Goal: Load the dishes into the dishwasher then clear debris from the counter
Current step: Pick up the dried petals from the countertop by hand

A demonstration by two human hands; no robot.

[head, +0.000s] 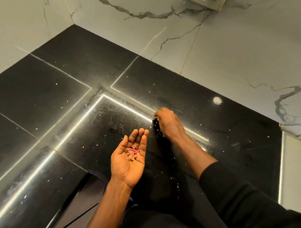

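Two marble walls (229,51) close the black counter (59,79) along the back, meeting in a far corner. Its front edge drops off near the person at lower left, so the broad dark slab on the left is the open room. Loose crumbs (67,101) lie strewn over it, pointing no common way. The left hand (129,159) hovers palm up, fingers straight and close together, with a small heap of pink and tan scraps (133,151) in its hollow (the heap runs lengthwise along the palm). The right hand (167,121) reaches just beyond it, fingers curled down onto the counter. A pale fleck (155,115) shows at their tips, though I cannot tell whether they pinch it.
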